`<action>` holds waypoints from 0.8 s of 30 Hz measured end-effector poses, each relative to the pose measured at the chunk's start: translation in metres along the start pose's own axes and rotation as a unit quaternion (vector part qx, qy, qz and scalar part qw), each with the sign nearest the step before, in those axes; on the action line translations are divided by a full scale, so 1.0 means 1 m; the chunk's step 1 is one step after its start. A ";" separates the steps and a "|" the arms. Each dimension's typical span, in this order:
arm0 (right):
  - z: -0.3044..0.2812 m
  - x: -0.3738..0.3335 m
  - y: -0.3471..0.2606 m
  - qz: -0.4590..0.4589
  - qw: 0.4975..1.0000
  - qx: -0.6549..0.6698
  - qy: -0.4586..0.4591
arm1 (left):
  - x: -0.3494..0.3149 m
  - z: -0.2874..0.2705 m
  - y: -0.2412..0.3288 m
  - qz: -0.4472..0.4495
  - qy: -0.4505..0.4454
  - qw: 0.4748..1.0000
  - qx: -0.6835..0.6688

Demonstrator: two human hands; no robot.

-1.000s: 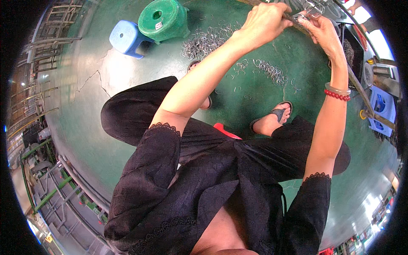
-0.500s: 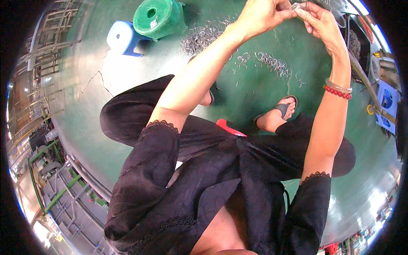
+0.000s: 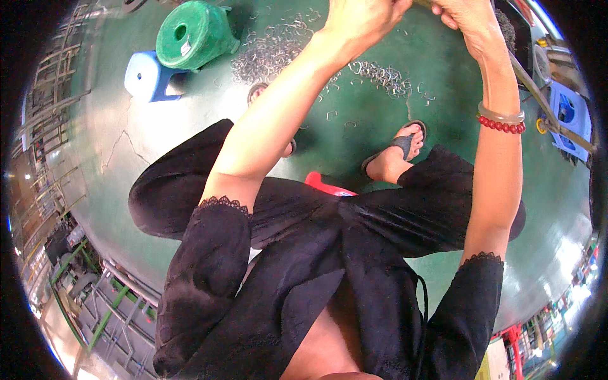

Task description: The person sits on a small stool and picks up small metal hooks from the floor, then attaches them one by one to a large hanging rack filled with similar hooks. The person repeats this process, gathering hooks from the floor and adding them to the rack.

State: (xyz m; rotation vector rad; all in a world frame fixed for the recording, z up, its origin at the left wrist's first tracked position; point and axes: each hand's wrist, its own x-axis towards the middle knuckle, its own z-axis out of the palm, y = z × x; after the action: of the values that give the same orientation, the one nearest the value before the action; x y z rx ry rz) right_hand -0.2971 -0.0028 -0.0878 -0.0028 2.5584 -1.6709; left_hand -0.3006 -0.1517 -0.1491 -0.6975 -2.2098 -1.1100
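Both of my hands are raised close together at the top edge of the view, which cuts off their fingertips. My left hand (image 3: 366, 22) has its fingers curled in, and what they grip is out of sight. My right hand (image 3: 470, 20), also with bent fingers, is just to its right; its hold is cut off too. A red bead bracelet (image 3: 501, 125) and a pale bangle circle my right wrist. Below and between my forearms, bent metal pieces (image 3: 385, 77) lie scattered on the floor, with a larger heap (image 3: 269, 54) beyond my left forearm.
A green round stool (image 3: 196, 38) and a blue-and-white stool (image 3: 144, 77) stand at the far left. A blue plastic stool (image 3: 568, 120) is at the right beside a long bar. My sandaled foot (image 3: 405, 149) rests near the metal pieces. Red plastic (image 3: 326, 184) shows beneath me.
Both hands have moved up toward the top edge. The small shiny piece seen between their fingertips is now out of view. Stools and floor have shifted left in the picture.
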 end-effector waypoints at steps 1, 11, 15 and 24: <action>0.000 -0.001 -0.003 -0.018 1.000 -0.018 -0.001 | 0.000 0.002 0.001 -0.007 0.000 1.000 -0.009; -0.013 0.007 -0.014 -0.077 0.989 -0.121 -0.046 | -0.081 0.055 -0.034 -0.132 -0.152 0.975 -0.097; -0.009 0.020 0.013 -0.177 0.979 -0.054 -0.086 | -0.165 0.130 -0.062 -0.087 -0.382 0.919 -0.045; 0.017 0.031 0.034 -0.222 0.964 -0.148 -0.011 | -0.202 0.267 -0.071 0.132 -0.425 0.894 -0.052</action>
State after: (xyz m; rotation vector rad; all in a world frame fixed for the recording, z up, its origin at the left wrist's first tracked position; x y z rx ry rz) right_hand -0.3253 -0.0060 -0.1277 -0.6561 2.9166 -1.3578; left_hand -0.2719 -0.0063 -0.4576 -1.7364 -2.6141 -0.8674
